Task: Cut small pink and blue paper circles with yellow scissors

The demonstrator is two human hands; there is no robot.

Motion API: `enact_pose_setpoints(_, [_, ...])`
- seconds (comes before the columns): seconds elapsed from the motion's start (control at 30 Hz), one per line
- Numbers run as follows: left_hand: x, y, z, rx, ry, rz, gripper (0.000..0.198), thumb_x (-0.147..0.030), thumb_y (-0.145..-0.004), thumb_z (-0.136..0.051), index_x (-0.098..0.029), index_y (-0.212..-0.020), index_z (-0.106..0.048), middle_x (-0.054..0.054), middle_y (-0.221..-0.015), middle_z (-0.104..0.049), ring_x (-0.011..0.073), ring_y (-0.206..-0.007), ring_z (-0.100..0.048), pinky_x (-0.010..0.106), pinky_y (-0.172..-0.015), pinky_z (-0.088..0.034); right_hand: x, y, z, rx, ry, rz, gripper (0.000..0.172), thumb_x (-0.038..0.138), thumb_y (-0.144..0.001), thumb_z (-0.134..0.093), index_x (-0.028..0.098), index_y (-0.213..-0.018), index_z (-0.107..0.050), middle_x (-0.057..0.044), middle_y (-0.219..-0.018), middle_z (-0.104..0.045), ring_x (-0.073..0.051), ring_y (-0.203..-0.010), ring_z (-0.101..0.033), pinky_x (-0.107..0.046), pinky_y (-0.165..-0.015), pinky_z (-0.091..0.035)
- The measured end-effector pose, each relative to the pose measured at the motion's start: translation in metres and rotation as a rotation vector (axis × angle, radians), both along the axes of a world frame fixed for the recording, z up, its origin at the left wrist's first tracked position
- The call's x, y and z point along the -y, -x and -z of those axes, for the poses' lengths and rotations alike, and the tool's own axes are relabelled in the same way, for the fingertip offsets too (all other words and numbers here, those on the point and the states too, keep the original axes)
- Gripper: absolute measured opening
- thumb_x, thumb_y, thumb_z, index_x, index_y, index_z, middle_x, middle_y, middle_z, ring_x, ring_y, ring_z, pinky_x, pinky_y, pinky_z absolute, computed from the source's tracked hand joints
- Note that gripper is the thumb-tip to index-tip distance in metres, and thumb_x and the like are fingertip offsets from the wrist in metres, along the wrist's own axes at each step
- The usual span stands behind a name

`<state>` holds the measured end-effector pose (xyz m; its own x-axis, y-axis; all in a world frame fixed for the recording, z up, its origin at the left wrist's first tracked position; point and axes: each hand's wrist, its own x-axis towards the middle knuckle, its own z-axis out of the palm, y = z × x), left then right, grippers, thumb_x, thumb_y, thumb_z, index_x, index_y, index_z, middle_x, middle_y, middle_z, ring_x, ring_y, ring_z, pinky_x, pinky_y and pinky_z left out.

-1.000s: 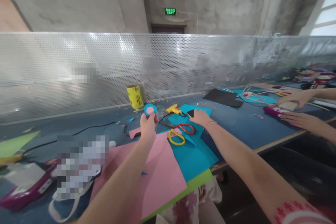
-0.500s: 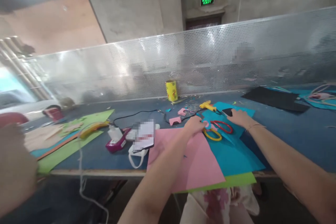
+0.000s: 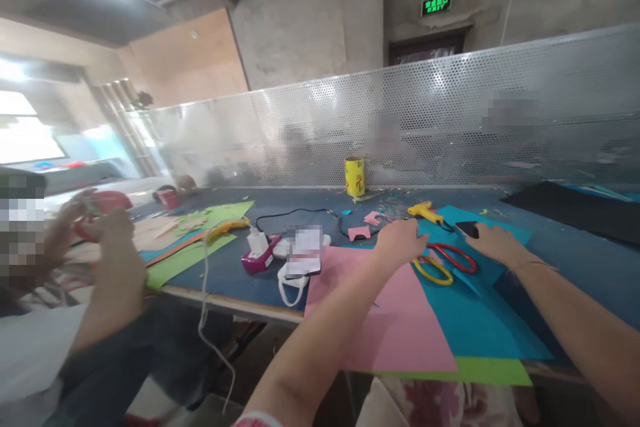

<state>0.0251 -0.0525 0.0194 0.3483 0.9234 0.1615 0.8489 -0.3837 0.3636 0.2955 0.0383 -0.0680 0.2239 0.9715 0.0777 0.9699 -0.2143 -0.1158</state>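
My left hand (image 3: 403,240) rests knuckles-up at the far edge of a pink paper sheet (image 3: 395,323), its fingers curled under; what they hold is hidden. Just right of it lie two pairs of scissors, one yellow-handled (image 3: 433,270) and one red-handled (image 3: 454,257). My right hand (image 3: 493,242) lies flat on a teal sheet (image 3: 480,323), fingertips touching a small black flat object (image 3: 467,229). A yellow glue gun (image 3: 425,211) lies just beyond both hands.
A perforated metal screen (image 3: 350,127) closes the table's far side, with a yellow can (image 3: 355,177) in front of it. A purple box (image 3: 260,256), a white cable (image 3: 204,293) and green sheets (image 3: 200,250) lie left. A co-worker's hands (image 3: 103,230) are at far left. A black sheet (image 3: 575,208) lies right.
The view swung left, bringing the co-worker at the left into sight. My left hand came down from holding up a round blue-and-pink piece to the table by the scissors. My right hand stayed put.
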Motion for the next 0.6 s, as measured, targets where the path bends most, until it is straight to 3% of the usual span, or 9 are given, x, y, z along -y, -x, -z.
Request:
enact_pose_setpoints(0.07, [0.011, 0.006, -0.011, -0.009, -0.025, 0.066, 0.03, -0.041, -0.085, -0.049, -0.018, -0.094, -0.066, 0.015, -0.098, -0.071, 0.0298, -0.093, -0.067, 0.037, -0.077, -0.05, -0.005, -0.004, 0.005, 0.004, -0.022, -0.007, 0.059, 0.047, -0.088, -0.043, 0.009, -0.132, -0.053, -0.031, -0.122, -0.059, -0.044, -0.114, -0.057, -0.049, -0.089, -0.042])
enact_pose_setpoints(0.17, [0.017, 0.027, -0.026, -0.05, -0.095, 0.065, 0.028, -0.042, -0.084, -0.051, -0.019, -0.087, -0.066, 0.014, -0.092, -0.071, 0.0287, -0.091, -0.066, 0.037, -0.077, -0.049, -0.011, -0.01, 0.01, 0.009, -0.032, -0.012, 0.06, 0.049, -0.088, -0.041, 0.011, -0.133, -0.053, -0.031, -0.121, -0.059, -0.043, -0.111, -0.06, -0.049, -0.091, -0.042])
enact_pose_setpoints(0.27, [0.003, 0.064, -0.036, -0.133, -0.192, -0.047, 0.022, -0.032, -0.085, -0.049, -0.018, -0.083, -0.066, 0.016, -0.094, -0.07, 0.0319, -0.097, -0.066, 0.041, -0.082, -0.048, -0.016, -0.013, 0.011, -0.006, -0.007, -0.032, 0.063, 0.051, -0.089, -0.04, 0.01, -0.135, -0.052, -0.033, -0.123, -0.058, -0.044, -0.11, -0.06, -0.048, -0.089, -0.043])
enact_pose_setpoints(0.33, [-0.014, 0.097, -0.037, -0.135, -0.217, -0.177, 0.01, -0.024, -0.078, -0.058, -0.017, -0.075, -0.065, 0.017, -0.094, -0.07, 0.0338, -0.099, -0.066, 0.042, -0.085, -0.047, -0.018, -0.014, 0.01, -0.01, 0.017, -0.026, 0.065, 0.051, -0.09, -0.039, 0.009, -0.137, -0.05, -0.033, -0.126, -0.055, -0.044, -0.112, -0.059, -0.048, -0.088, -0.043])
enact_pose_setpoints(0.4, [-0.031, 0.133, -0.034, 0.022, -0.205, -0.389, 0.013, -0.017, -0.068, -0.067, -0.016, -0.058, -0.058, 0.015, -0.079, -0.068, 0.0326, -0.099, -0.066, 0.041, -0.089, -0.046, -0.017, -0.013, 0.009, -0.01, 0.035, -0.021, 0.066, 0.052, -0.09, -0.039, 0.009, -0.139, -0.049, -0.033, -0.127, -0.055, -0.045, -0.114, -0.057, -0.048, -0.088, -0.043])
enact_pose_setpoints(0.47, [-0.042, 0.167, -0.029, 0.399, -0.201, -0.599, 0.029, -0.019, -0.064, -0.073, -0.016, -0.046, -0.05, 0.01, -0.06, -0.06, 0.0301, -0.093, -0.066, 0.04, -0.089, -0.046, -0.015, -0.011, 0.007, -0.018, 0.037, -0.022, 0.066, 0.053, -0.09, -0.039, 0.01, -0.14, -0.048, -0.032, -0.126, -0.055, -0.045, -0.113, -0.057, -0.048, -0.086, -0.044])
enact_pose_setpoints(0.6, [-0.047, 0.215, -0.024, 0.659, -0.314, -0.647, 0.047, -0.024, -0.064, -0.075, -0.019, -0.04, -0.035, 0.003, -0.041, -0.039, 0.0304, -0.074, -0.064, 0.046, -0.075, -0.049, -0.007, -0.005, 0.002, -0.053, 0.009, -0.014, 0.065, 0.053, -0.089, -0.04, 0.012, -0.14, -0.049, -0.033, -0.126, -0.055, -0.044, -0.111, -0.058, -0.048, -0.085, -0.044])
